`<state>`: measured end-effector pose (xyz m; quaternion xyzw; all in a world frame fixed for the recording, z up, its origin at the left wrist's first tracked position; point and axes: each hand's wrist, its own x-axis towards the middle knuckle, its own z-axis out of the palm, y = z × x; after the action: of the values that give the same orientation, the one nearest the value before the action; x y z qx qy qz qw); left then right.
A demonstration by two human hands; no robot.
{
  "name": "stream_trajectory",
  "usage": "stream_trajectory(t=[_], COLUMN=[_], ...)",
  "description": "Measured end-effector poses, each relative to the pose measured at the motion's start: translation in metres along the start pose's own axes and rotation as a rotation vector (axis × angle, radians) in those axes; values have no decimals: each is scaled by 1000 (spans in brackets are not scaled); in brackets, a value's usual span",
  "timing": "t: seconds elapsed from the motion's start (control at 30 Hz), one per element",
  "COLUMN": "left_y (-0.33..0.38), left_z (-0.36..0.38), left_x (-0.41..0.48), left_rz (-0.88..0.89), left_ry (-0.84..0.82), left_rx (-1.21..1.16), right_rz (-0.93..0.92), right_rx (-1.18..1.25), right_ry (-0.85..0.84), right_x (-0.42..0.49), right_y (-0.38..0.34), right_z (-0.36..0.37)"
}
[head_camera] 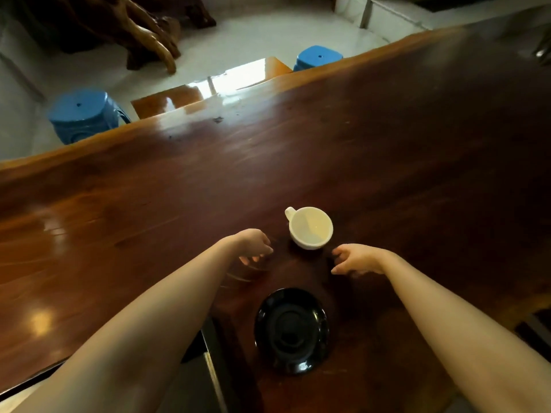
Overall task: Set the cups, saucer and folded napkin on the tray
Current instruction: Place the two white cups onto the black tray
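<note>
White cup (311, 228) upright on dark tabletop (417, 144), black saucer (290, 329) nearer the person — left hand (253, 244) and right hand (357, 259) flank the cup, each grip spread, empty — pickup step pending; tray, napkin unseen.

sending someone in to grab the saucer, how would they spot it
On the long dark wooden table, look at the near edge, between the person's two forearms. The saucer lies flat there, closer to the person than the white cup. It is glossy black with raised rings; the cup is white with a handle.
</note>
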<state>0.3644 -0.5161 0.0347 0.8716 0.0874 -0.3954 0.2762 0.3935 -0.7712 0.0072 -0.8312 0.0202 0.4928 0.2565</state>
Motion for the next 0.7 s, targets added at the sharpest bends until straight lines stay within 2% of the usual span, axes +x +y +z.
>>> stream_trajectory(t=[0.1, 0.23, 0.37, 0.5, 0.7], left_y=[19, 38, 43, 38, 36], left_z=[0, -2, -2, -2, -1], left_x=[24, 50, 68, 86, 96], left_rz=[0, 23, 34, 93, 101], left_ry=[34, 158, 212, 268, 366], left_rx=[-10, -1, 3, -144, -414], right_rz=[-83, -193, -278, -311, -327], right_rx=[151, 212, 290, 319, 466], right_ry=[77, 161, 192, 258, 244], right_x=[14, 30, 42, 54, 61], right_y=[10, 13, 5, 0, -1], right_z=[-3, -5, -1, 2, 5])
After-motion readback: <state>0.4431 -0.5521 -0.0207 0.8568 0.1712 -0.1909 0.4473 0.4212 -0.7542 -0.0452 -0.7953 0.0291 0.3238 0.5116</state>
